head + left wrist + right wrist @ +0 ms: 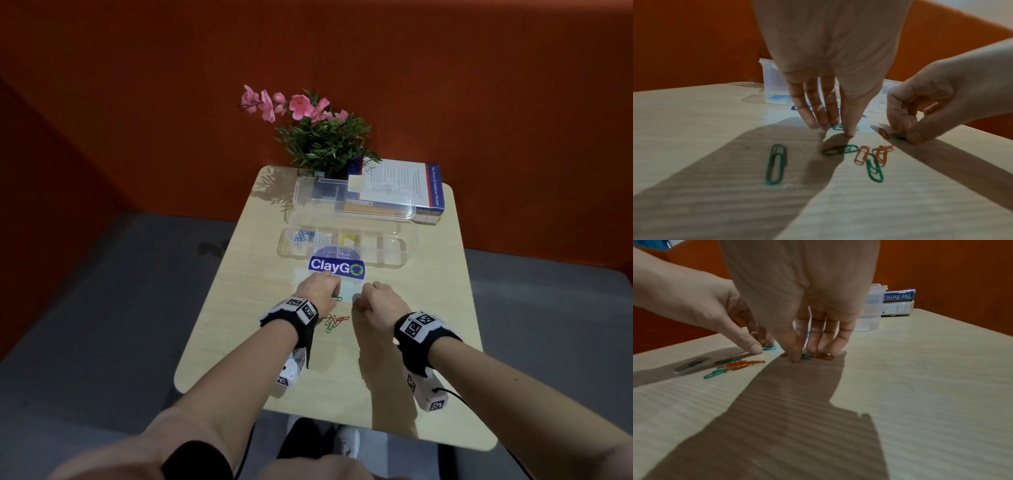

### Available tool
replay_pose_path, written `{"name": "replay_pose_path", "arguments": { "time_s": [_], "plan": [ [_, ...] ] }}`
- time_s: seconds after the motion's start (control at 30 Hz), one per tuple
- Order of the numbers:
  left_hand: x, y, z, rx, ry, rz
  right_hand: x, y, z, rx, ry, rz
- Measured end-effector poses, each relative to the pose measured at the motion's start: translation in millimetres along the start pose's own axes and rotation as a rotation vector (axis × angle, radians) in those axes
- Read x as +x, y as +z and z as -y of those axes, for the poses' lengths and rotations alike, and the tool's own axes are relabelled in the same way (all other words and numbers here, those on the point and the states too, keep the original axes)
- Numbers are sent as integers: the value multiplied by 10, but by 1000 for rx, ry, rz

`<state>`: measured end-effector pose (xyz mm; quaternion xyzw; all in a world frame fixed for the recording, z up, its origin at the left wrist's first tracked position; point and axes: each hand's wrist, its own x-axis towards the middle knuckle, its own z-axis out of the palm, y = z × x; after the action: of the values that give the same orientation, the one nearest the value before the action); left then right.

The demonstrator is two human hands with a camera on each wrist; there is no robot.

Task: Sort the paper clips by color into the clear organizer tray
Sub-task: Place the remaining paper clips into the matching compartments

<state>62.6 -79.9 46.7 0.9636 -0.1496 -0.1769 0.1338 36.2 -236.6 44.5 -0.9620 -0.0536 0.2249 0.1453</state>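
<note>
Now both my forearms reach forward over the counter (pixel 428 308), wrists bent so that each hand points down at the surface. My left hand (pixel 317 289) has its fingers (pixel 813 112) straight and close together, their tips touching the counter, with the thumb tip pressed down just in front of a green paper clip (pixel 837 127); nothing is gripped there, the fingers only press and touch. My right hand (pixel 375 299) is curled tighter: its thumb and fingers (pixel 824 337) come down on a small cluster, a green clip (pixel 805 356) under the thumb tip and an orange clip (pixel 822 356) under the other fingertips. Whether I have really pinched one or am only pressing on it, I cannot tell.

Between and just nearer than the two hands lies the loose pile of green and orange clips (pixel 869 155), some overlapping, and one long green clip (pixel 775 164) lies apart to the left. Beyond my hands sits the clear organizer tray (pixel 387 253), its lid (pixel 308 195) open behind it, with blue clips (pixel 303 235), white clips (pixel 323 237) and yellow clips (pixel 349 237) in three neighbouring compartments of the far row.
</note>
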Motion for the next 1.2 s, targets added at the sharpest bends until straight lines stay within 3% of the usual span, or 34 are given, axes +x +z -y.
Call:
{"name": "replay_pose_path", "arguments": {
  "time_s": [0.3,0.47,0.63,0.73,0.9,1.0,1.2],
  "plan": [
    [-17,-35,68,-37,-33,31,25,-36,-22,-15,11,47],
    [-74,-78,181,-205,-160,-3,22,-64,-4,-26,-21,53],
    [-225,-144,364,-248,-248,-57,1,-79,27,328,77,-102],
    [-336,-130,471,-304,-333,-87,7,-104,155,422,3,-7],
    [-452,-93,475,-346,-397,29,65,-26,465,255,-133,138],
    [-468,-60,451,-322,-430,85,100,34,591,136,-164,139],
    [-428,-52,398,-298,-500,66,159,71,661,-120,-211,140]
  ]
}}
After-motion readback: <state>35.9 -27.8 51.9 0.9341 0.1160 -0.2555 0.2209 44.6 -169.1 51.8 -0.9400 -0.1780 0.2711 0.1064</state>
